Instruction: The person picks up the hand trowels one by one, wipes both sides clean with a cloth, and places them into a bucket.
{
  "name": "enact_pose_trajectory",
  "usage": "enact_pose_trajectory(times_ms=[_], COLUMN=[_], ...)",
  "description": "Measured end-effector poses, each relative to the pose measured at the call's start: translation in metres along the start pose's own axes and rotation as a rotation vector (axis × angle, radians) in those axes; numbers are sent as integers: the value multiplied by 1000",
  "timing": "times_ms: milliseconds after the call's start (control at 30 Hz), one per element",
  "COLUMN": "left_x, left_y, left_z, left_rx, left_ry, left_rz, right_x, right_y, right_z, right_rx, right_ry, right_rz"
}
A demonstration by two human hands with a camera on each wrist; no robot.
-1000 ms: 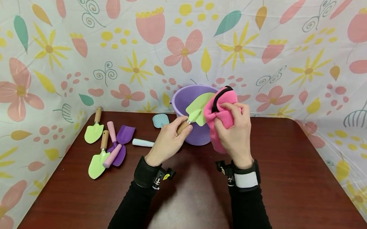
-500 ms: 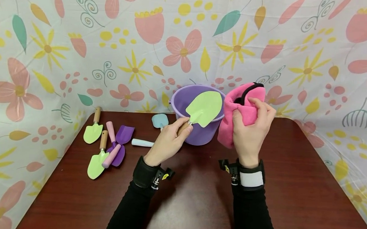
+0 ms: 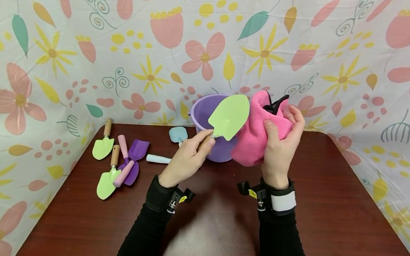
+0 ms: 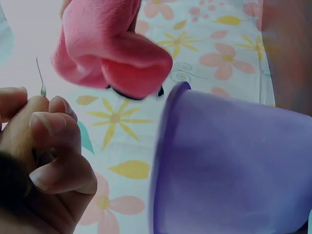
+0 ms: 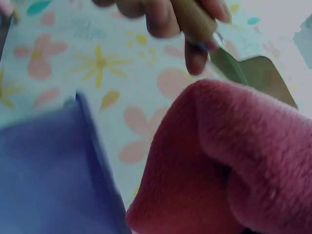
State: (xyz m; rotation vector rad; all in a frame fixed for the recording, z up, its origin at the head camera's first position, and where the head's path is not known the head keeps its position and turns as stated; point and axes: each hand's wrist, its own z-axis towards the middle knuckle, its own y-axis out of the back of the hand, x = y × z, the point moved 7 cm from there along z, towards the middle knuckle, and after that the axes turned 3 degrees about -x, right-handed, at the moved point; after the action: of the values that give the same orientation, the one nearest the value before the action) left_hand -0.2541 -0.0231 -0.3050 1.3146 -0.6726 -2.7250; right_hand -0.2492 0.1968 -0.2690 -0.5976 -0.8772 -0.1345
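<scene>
Now, left hand: the left hand (image 3: 186,157) grips the wooden handle of a light green metal trowel (image 3: 228,117), fingers curled round it, blade tilted up in front of the bucket.
Right hand: the right hand (image 3: 280,144) clutches a bunched pink fleece cloth with black trim (image 3: 256,134), thumb pressed into its folds.
Cloth and trowel: the cloth sits just beside the blade's right edge (whether they touch, I cannot tell).
Bucket: a purple plastic bucket (image 3: 205,112) stands on the dark red wooden desk (image 3: 325,209), behind both hands.
Left of desk: two more green trowels with wooden handles (image 3: 102,146), purple scoops with pink handles (image 3: 133,159) and a pale blue spade (image 3: 178,135) lie loose.
</scene>
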Motion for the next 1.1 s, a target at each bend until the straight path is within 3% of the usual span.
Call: enact_pose_trajectory(times_ms=[233, 467, 667, 800, 1100], left_x=[-9, -9, -1, 4, 10], left_y=[-6, -12, -15, -15, -15], left_z=[-3, -4, -3, -3, -4], left_rx=[64, 118, 173, 189, 250], left_ry=[-36, -21, 71, 116, 153], left_rz=[-70, -7, -11, -48, -16], right_x=[-22, -33, -30, -30, -35], right_y=[-19, -43, -45, -44, -37], right_z=[-10, -26, -28, -29, -25], right_rx=[175, 400, 430, 434, 368], right_ry=[-169, -450, -592, -631, -607], right_rz=[206, 598, 826, 882, 788])
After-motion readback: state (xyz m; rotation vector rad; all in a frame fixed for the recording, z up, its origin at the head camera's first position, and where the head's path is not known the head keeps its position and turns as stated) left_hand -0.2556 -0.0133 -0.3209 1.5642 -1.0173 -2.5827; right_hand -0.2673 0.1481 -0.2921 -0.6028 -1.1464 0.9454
